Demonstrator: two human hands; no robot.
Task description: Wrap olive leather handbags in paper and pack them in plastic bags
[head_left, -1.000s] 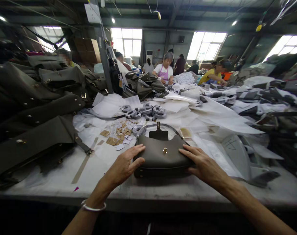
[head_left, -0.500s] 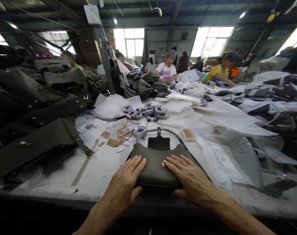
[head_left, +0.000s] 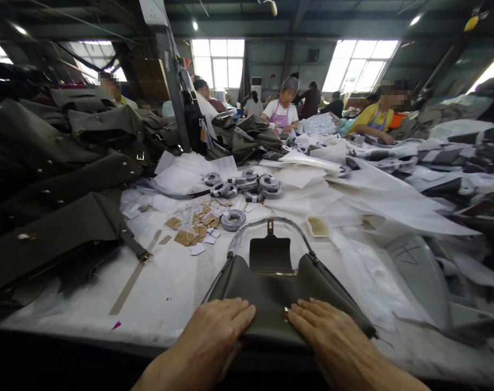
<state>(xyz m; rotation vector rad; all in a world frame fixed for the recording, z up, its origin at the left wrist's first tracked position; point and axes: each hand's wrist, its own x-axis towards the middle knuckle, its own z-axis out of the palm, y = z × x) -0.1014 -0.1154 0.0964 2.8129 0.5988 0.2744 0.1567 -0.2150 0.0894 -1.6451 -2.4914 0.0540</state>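
Note:
A dark olive leather handbag (head_left: pixel 271 282) lies flat at the near edge of the white work table (head_left: pixel 165 288), its flap open and its wrapped handle arching away from me. My left hand (head_left: pixel 218 331) rests flat on the bag's lower left part, fingers stretched out. On the bag's lower right part lies my right hand (head_left: pixel 328 336), also flat, its fingertips beside a small gold clasp (head_left: pixel 285 314). Neither hand grips anything.
A pile of dark olive bags (head_left: pixel 55 179) fills the left side. Brown tags (head_left: pixel 192 225), rolls of wrapped straps (head_left: pixel 247 184) and white paper sheets (head_left: pixel 365 201) lie behind the bag. Several people work at the far end of the table.
The bag has slid toward me to the table's near edge. Both hands moved from its sides onto its top face and now lie flat there, closer together.

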